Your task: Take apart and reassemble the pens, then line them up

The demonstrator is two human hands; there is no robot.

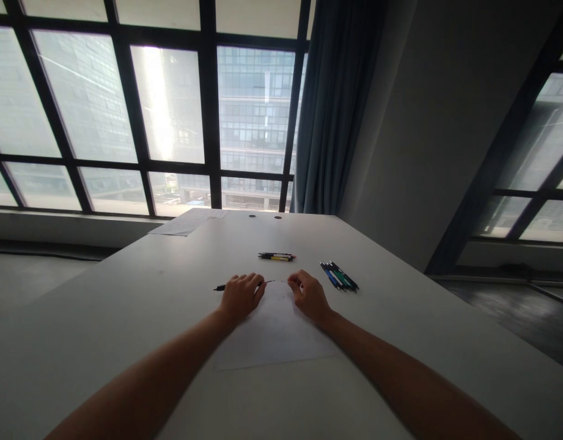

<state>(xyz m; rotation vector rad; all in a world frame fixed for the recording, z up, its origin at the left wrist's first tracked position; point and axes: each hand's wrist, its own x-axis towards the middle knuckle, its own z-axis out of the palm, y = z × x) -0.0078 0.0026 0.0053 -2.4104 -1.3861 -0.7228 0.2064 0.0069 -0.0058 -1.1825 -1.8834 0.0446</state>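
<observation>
Gripping a black pen (222, 286), left hand (241, 296) curled shut.

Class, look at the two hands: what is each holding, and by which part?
Left hand holds a dark pen around its middle, both ends showing. Right hand is curled on the paper; its hold cannot be told.

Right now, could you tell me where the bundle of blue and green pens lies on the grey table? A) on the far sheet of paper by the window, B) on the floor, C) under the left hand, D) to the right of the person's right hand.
D: the bundle of blue and green pens lies on the grey table, just right of the right hand and apart from it.
</observation>
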